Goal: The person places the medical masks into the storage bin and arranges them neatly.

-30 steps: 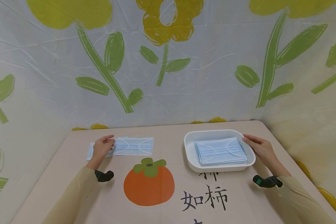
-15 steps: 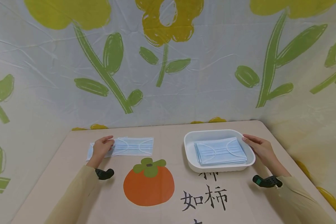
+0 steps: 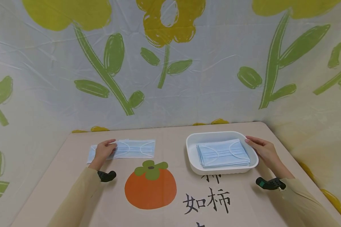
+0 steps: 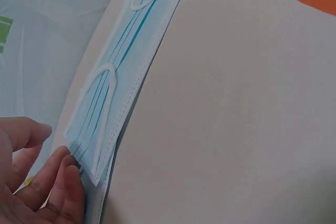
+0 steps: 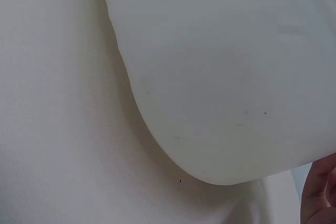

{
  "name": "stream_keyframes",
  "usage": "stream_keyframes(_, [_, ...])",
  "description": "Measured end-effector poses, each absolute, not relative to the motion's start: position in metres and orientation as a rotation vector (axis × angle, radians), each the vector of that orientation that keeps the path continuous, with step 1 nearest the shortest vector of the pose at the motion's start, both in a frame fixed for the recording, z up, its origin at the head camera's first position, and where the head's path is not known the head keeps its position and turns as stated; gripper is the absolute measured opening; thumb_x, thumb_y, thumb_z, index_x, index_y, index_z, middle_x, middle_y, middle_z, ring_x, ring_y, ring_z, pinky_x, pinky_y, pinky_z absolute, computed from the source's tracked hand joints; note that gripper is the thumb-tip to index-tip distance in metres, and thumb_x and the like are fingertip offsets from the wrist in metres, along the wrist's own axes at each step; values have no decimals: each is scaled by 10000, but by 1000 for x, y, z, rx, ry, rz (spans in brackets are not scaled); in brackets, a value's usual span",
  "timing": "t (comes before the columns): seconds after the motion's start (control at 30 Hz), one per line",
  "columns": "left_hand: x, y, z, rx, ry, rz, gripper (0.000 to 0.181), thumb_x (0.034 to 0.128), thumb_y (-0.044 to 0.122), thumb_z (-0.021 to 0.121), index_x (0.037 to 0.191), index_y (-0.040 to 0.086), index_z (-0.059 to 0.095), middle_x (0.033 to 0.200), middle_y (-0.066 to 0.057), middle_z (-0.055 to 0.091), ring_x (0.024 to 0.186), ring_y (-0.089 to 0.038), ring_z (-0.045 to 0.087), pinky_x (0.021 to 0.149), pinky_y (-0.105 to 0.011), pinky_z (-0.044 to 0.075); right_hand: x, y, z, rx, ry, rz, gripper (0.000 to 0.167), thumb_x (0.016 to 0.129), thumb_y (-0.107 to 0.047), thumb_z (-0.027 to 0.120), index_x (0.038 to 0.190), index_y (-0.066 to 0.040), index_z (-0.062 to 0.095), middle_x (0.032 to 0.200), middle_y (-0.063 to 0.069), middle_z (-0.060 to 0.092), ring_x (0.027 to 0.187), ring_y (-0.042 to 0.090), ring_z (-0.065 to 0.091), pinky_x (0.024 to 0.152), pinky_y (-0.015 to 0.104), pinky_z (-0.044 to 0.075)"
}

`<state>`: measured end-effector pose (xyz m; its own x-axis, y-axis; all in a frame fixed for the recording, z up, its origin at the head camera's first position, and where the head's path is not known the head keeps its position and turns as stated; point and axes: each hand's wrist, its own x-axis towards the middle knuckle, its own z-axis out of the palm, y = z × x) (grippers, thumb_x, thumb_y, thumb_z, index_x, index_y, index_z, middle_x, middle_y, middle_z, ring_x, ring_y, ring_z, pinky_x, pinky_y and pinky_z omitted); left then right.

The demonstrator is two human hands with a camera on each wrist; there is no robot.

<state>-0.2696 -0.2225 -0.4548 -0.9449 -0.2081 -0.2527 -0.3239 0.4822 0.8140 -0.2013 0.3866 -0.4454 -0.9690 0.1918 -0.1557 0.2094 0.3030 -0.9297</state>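
Observation:
My left hand (image 3: 103, 151) is over the left end of the light blue face masks (image 3: 139, 148), which lie overlapping on the table at the left. In the left wrist view, its bent fingers (image 4: 63, 182) touch the near end of the upper mask (image 4: 118, 72); another fingertip stays apart from it. My right hand (image 3: 265, 151) holds the right rim of a white tray (image 3: 191, 157). Inside the tray lies a stack of blue masks (image 3: 223, 153) with white ear loops. The right wrist view shows the tray's outer side (image 5: 220, 77), with part of the hand (image 5: 320, 192) at its edge.
The pale tablecloth has a printed orange persimmon (image 3: 150, 190) and black characters (image 3: 207, 200). A flowered cloth (image 3: 204, 94) hangs behind the table and along both sides. Dark wrist devices (image 3: 106, 176) sit at both cuffs.
My left hand has edged slightly right along the masks, its fingertips a little more spread. The right hand and the tray stay where they were.

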Motion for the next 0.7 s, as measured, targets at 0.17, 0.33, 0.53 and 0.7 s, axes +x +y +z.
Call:
stream_keyframes(0.17, [-270, -221, -457, -458, 2597, 1464, 459, 974, 225, 501, 1396, 45, 482, 1275, -217, 564, 957, -213, 520, 715, -156, 443, -202, 389, -448, 387, 2530, -1800, 646, 904, -448, 615, 1396, -52, 483, 898, -351, 504, 847, -152, 514, 733, 61, 496])
stream_keyframes(0.33, [-269, -219, -460, -437, 2586, 1475, 466, 965, 189, 533, 1399, 34, 468, 1346, -234, 537, 1093, -267, 547, 800, -211, 488, -202, 389, -450, 381, 2549, -1782, 675, 906, -461, 606, 1406, -31, 461, 919, -334, 487, 851, -157, 504, 743, 61, 494])
stream_keyframes(0.53, [-267, -217, -466, -438, 2590, 1534, 502, 925, 120, 616, 1393, 18, 465, 1349, -247, 535, 1234, -361, 518, 1022, -416, 463, -202, 388, -451, 405, 2590, -1724, 722, 907, -492, 585, 1425, -15, 423, 1075, -242, 517, 858, -165, 493, 778, 71, 490])
stream_keyframes(0.7, [-267, -214, -471, -465, 2639, 1512, 502, 915, 102, 628, 1388, 31, 476, 1320, -246, 559, 1229, -373, 525, 1085, -455, 395, -202, 387, -451, 407, 2605, -1715, 737, 900, -503, 585, 1426, -14, 421, 1111, -217, 512, 873, -152, 494, 801, 85, 485])
